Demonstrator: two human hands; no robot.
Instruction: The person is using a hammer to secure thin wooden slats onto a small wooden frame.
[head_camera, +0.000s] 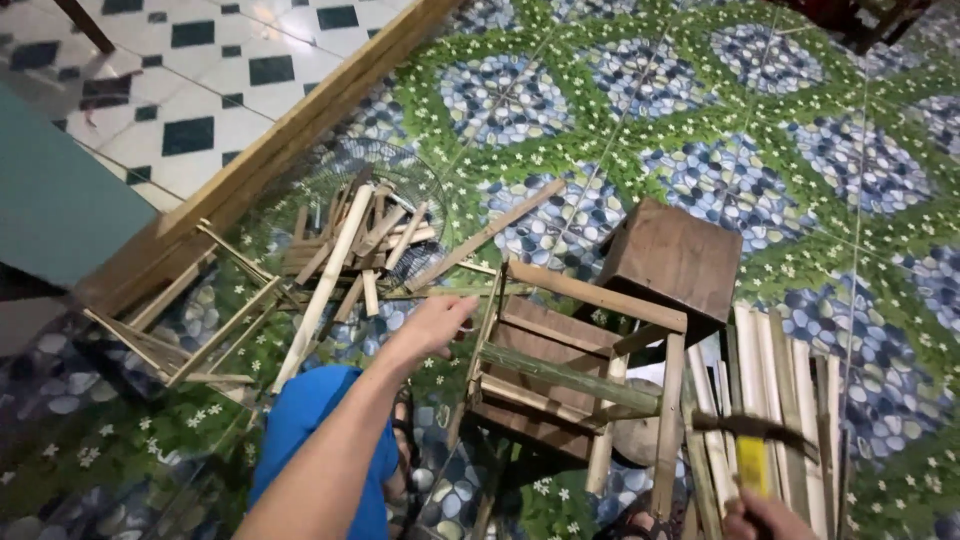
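1. Frames of thin bamboo: one open frame (190, 320) lies on the floor (700, 110) at the left, beside a long plank (270, 150) that runs along the edge of the patterned floor.
2. Offcuts (365, 240) sit in one loose heap on a round wire grille (400, 175), right of the frame; the sticks overlap too much to count.
3. Left hand (435, 322): the arm stretches forward from bottom centre over a blue-clad knee (310, 420), the hand released, fingers loosely spread, holding nothing, just beside the stool's top rail and near the offcuts.
4. Stool (570, 370): one half-built bamboo stool stands tilted at the centre of the floor, between the two hands.
5. Box (675, 262): one dark wooden box sits just behind the stool, touching it.
6. Slats (780, 390): a row of pale slats lies side by side on the floor at the right.
7. Right hand (765, 518), at the bottom edge, is clenched around the yellow handle of one hammer (752, 440), its head held over the slats.
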